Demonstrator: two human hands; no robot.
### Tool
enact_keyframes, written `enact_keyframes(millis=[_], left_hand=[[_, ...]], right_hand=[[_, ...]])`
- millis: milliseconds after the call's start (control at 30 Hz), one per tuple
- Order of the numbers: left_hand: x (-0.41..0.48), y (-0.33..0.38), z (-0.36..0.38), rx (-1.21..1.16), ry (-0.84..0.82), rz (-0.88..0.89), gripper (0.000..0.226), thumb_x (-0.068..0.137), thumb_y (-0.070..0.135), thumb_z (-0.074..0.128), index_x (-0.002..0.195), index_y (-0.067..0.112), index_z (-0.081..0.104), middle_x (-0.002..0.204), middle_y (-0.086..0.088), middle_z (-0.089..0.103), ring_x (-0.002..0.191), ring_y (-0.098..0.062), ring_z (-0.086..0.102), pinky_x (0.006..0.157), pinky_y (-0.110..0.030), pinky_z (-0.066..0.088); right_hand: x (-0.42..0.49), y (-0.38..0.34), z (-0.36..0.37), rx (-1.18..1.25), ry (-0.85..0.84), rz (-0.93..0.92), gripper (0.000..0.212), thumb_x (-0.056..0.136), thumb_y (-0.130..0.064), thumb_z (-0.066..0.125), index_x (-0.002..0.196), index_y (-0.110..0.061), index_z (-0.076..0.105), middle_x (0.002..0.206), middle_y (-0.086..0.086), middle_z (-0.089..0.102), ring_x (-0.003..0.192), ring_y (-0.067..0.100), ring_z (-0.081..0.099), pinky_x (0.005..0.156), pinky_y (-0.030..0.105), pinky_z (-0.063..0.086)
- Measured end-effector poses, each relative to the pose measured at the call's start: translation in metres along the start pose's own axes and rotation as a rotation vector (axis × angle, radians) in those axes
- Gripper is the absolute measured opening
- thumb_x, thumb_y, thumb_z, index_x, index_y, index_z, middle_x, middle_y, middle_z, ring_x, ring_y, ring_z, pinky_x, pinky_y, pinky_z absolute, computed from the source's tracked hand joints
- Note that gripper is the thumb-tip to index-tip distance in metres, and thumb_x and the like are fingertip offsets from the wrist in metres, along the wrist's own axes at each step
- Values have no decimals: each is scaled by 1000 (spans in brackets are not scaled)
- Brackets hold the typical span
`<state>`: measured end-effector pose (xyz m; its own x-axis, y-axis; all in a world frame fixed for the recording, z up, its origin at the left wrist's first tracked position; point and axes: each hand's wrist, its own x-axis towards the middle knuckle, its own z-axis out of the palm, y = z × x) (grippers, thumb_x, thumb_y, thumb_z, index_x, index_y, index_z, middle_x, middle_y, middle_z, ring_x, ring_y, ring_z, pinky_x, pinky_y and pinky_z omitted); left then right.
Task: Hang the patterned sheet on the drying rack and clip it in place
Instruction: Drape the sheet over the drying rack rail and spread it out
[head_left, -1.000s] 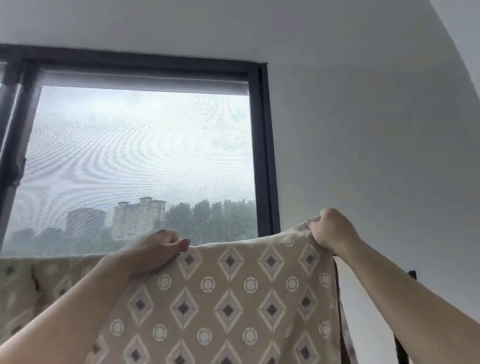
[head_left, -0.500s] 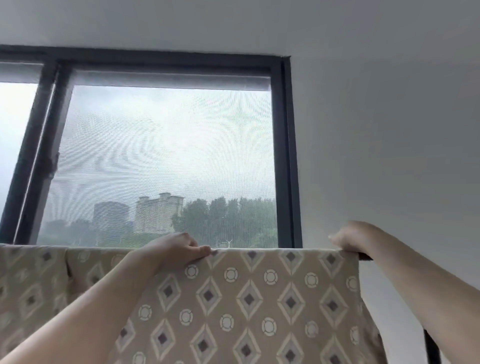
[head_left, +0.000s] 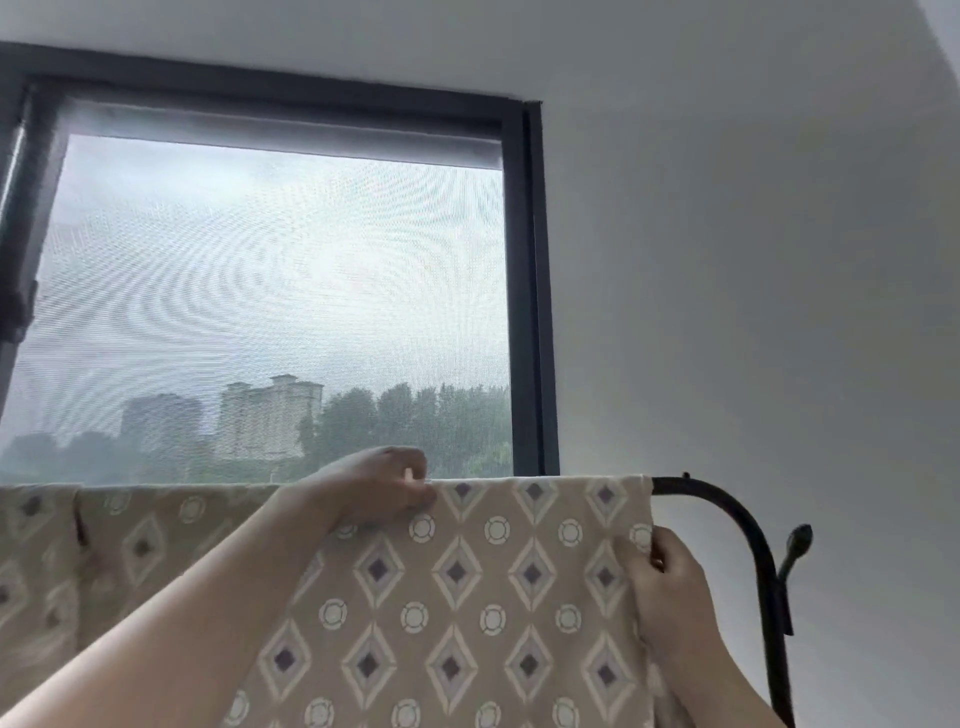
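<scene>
The patterned sheet (head_left: 467, 587), beige with diamonds and circles, hangs over the top bar of the black drying rack (head_left: 727, 506) and fills the lower part of the view. My left hand (head_left: 382, 486) pinches the sheet at its top fold along the bar. My right hand (head_left: 675, 582) grips the sheet's right edge a little below the bar, next to the rack's curved corner. The bar itself is hidden under the cloth apart from its right end. No clip is in sight.
A dark-framed window (head_left: 530, 291) with a mesh screen stands behind the rack. A white wall (head_left: 753, 286) fills the right side. A small black hook (head_left: 797, 543) sticks out from the rack's right post.
My right hand has dropped from the sheet's top corner to its side edge. The sheet now lies flat over the bar, and the rack's curved right end is uncovered.
</scene>
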<state>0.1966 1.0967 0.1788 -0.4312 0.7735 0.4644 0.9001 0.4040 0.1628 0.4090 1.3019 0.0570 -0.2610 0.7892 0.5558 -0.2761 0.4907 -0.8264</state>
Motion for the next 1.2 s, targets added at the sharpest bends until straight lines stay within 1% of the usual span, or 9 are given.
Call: enact_keyframes(millis=[100,200,267,400,600,733,867,1067,1200], left_hand=[[8,49,13,18,11,93,20,89,47,50,94,32,62,94,9,64,84,-12,64,71,-31,55],[21,78,29,59,47,151,21,89,44,46,88,30,61,91,11,60,84,-13,58,68,-27,46],[28,82,36,58,59,130,30,89,54,43,78,28,55,84,14,58,82,-13,57,67,-28,45],[32,80,40,94,69,119,45,90,65,38,81,25,56,83,15,58,81,-10,56,67,-30,42],[28,75,39,118,78,123,45,90,66,38,74,26,51,79,15,59,76,-5,56,64,-27,42],[28,71,40,130,87,106,41,89,63,39,71,28,50,77,15,58,76,-5,56,67,-28,42],[28,69,43,143,126,115,40,90,61,39,75,26,50,75,13,59,73,-2,54,64,-28,40],[31,71,44,151,115,129,41,91,63,37,81,26,52,81,15,60,79,-5,56,67,-29,40],[32,69,45,153,122,123,40,90,62,38,83,26,52,81,14,60,80,-6,56,67,-28,40]], right_hand=[[2,-6,6,-186,124,-138,10,89,-23,59,80,-23,64,80,-3,68,75,17,63,76,50,55],[-8,-13,14,-342,285,-183,24,87,-22,62,111,-21,60,111,3,56,106,20,52,96,40,45],[-15,-9,16,-268,201,-64,28,89,-25,61,116,-20,55,112,0,59,104,18,55,91,31,43],[-23,12,26,-154,89,147,36,86,-39,62,118,-23,60,116,0,66,106,22,61,96,38,48],[-31,23,27,2,63,227,24,78,-35,71,99,-29,62,91,-5,69,84,16,66,84,41,55],[-34,12,21,41,37,218,30,82,-31,71,110,-25,59,103,-7,66,95,16,63,85,33,50],[-37,9,17,19,142,144,14,82,-19,71,82,-22,57,81,-4,61,70,5,54,60,22,40],[-43,4,15,269,56,148,26,77,-17,79,97,-28,65,81,-11,71,69,1,66,60,10,47],[-37,2,6,768,-268,308,43,72,-29,73,111,-14,72,107,17,73,98,37,70,84,51,57]])
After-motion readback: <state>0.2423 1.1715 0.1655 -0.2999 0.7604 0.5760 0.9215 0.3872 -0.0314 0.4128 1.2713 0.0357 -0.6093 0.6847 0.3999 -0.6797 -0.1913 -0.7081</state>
